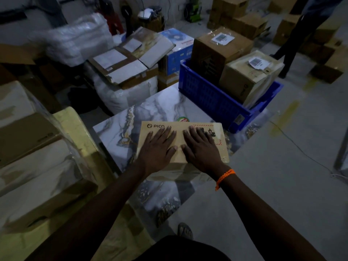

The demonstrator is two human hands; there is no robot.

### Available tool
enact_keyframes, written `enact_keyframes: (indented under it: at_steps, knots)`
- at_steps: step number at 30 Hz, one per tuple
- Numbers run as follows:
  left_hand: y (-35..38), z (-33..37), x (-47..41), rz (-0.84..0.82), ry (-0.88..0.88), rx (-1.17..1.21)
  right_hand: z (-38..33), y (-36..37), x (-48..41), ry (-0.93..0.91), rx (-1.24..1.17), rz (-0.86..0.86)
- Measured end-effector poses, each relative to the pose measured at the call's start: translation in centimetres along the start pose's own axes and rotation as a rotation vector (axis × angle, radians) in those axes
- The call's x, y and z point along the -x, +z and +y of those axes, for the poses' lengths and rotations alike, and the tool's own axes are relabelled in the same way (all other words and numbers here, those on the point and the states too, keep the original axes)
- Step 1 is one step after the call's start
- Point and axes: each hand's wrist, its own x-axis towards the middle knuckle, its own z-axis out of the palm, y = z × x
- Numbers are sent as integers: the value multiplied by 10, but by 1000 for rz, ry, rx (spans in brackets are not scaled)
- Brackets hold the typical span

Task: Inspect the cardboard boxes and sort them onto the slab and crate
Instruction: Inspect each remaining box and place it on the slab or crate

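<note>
Both hands flat, palms down, fingers spread, pressing on top face of cardboard box (180, 144); nothing gripped. Left hand (157, 147) on box's left half, right hand (200, 147) on right half, thumbs nearly touching at centre. Box directly under palms, lying on marble slab (150, 112). Beyond fingertips, to right: blue crate (212, 98) on slab's far end, holding two cardboard boxes (243, 80). Orange thread band (225, 178) on right wrist.

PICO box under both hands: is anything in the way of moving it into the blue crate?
Yes. The blue crate already holds two cardboard boxes that fill it; the PICO box has no free floor there.
</note>
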Motion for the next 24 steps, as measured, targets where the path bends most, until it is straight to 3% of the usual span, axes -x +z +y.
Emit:
enact_keyframes:
  at_steps: [4, 9, 13, 16, 19, 24]
  knots:
    - [1, -22, 18, 35, -75, 16, 27, -2, 14, 107, 50, 0]
    - [16, -34, 27, 218, 17, -31, 37, 0, 21, 105, 72, -6]
    - [13, -33, 24, 138, -12, 3, 36, -4, 18, 128, 56, -29]
    - [9, -40, 29, 101, 43, 12, 34, -14, 22, 102, -44, -78]
    - [16, -51, 44, 203, 108, 192, 42, -17, 34, 75, -202, 62]
    - [33, -51, 72, 355, -321, 606, 45, -14, 44, 295, -554, 198]
